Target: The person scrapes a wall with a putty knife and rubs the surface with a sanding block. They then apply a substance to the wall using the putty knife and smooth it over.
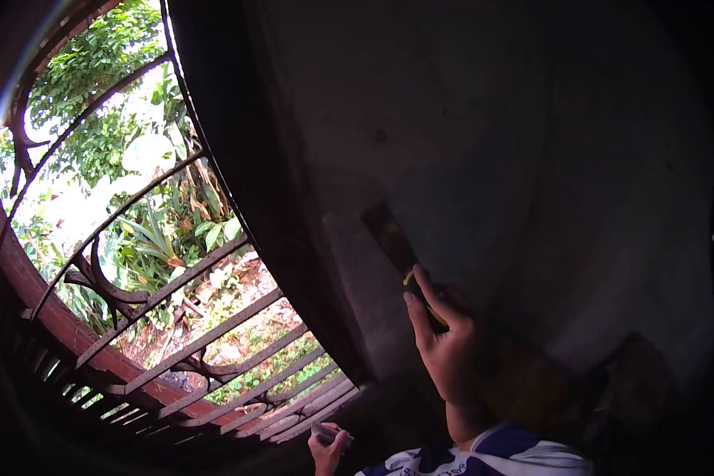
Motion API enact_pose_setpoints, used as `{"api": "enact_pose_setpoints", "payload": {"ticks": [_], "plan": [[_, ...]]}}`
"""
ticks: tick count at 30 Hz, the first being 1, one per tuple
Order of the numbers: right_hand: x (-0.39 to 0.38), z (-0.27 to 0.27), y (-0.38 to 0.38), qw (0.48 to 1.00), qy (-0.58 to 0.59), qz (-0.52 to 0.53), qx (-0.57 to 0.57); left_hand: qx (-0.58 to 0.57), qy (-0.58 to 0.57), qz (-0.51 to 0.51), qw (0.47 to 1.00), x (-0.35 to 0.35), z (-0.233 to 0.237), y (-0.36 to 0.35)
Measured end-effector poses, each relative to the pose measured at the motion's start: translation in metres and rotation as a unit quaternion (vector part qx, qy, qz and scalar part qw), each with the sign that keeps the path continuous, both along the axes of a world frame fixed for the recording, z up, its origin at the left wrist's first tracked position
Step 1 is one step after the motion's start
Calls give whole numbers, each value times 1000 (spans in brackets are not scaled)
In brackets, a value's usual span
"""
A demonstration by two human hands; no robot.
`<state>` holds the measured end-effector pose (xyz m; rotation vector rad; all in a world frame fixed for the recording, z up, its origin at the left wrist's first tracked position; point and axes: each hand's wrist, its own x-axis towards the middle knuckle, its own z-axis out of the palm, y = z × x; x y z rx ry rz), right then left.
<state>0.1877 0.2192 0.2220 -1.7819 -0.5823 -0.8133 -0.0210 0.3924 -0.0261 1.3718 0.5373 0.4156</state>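
The person's right hand pinches a flat-bladed scraper, best angled shallowly and evenly against the wall, while the left hand clasps a greyish piece.

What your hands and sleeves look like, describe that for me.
Both the right hand and the left hand are bare, with no gloves. The right arm comes out of a white shirt with dark blue-purple patches and partly visible dark lettering, too small to read. No separate left sleeve can be made out.
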Motion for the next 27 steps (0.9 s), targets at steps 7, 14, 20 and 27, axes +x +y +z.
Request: {"api": "enact_pose_setpoints", "payload": {"ticks": [7,14,20,27], "plan": [[1,3,4,1000,-3,-25,-19,37,-1,11,999,5,-33,8],[-3,-21,-7,999,-44,-5,9,20,-9,10,1000,-8,-28,-1],[3,-3,-4,1000,-11,12,-8,26,-4,7,1000,6,-22,-2],[6,0,12,1000,-13,-22,-5,9,-9,23,1000,-11,-19,-9]]}}
